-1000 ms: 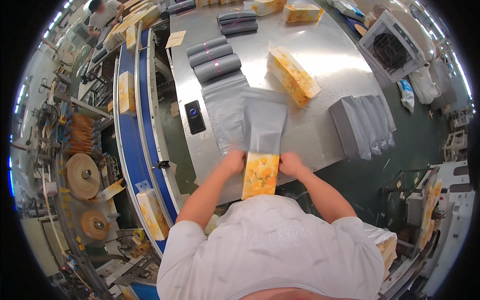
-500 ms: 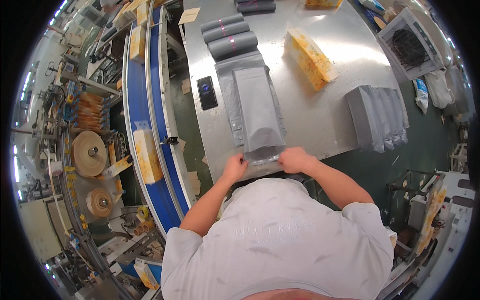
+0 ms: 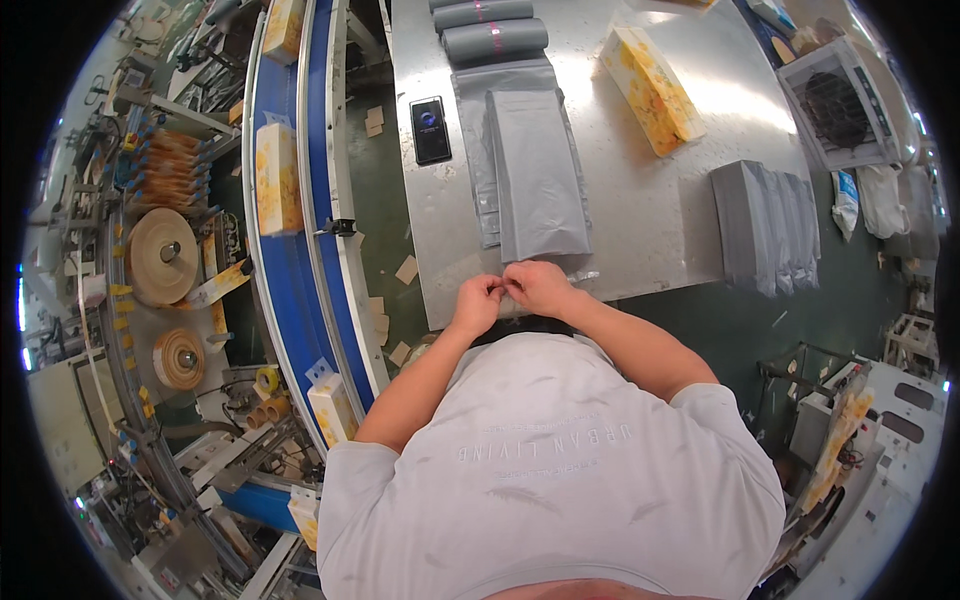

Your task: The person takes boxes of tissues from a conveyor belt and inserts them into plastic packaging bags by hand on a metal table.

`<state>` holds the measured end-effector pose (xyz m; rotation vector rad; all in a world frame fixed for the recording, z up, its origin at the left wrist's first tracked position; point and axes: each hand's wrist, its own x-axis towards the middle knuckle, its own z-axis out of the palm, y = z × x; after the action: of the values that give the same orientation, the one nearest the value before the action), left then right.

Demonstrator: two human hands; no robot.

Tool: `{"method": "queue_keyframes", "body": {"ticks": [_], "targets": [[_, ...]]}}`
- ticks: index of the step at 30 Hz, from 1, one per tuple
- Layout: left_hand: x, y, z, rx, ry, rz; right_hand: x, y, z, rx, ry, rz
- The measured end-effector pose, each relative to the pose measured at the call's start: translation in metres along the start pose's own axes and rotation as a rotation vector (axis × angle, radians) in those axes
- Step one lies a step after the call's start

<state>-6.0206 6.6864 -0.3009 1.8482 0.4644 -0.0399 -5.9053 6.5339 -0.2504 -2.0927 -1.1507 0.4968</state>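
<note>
A filled grey mailer bag (image 3: 538, 175) lies lengthwise on the steel table (image 3: 640, 215), on top of flat grey bags (image 3: 478, 170). Its near open end sits at the table's front edge. My left hand (image 3: 478, 300) and my right hand (image 3: 540, 287) meet there, fingers pinched on the bag's flap and a thin clear strip that sticks out to the right. The yellow box seen earlier is hidden inside the bag.
A yellow patterned box (image 3: 652, 88) lies on the table's far right, a black phone (image 3: 431, 128) at its left, rolled grey bags (image 3: 495, 38) beyond. A stack of grey bags (image 3: 765, 222) sits at the right edge. A blue conveyor (image 3: 290, 200) carrying yellow boxes runs along the left.
A second ago my hands held a yellow box at the bag's mouth. The box has gone inside, and both hands have come together at the flap.
</note>
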Motion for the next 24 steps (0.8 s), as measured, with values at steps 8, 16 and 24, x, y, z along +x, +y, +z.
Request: {"method": "queue_keyframes", "body": {"ticks": [8,16,24], "targets": [[-0.014,-0.007,-0.003,-0.138,-0.181,-0.152,-0.213,0.074,-0.022,0.317,0.222,0.735],[0.008,0.055,-0.046,0.722,-0.026,0.927,-0.271,0.072,-0.106,-0.577,-0.229,1.083],[0.067,0.069,-0.040,1.004,-0.329,1.325,-0.055,0.061,-0.145,-0.702,0.095,-0.577]]}}
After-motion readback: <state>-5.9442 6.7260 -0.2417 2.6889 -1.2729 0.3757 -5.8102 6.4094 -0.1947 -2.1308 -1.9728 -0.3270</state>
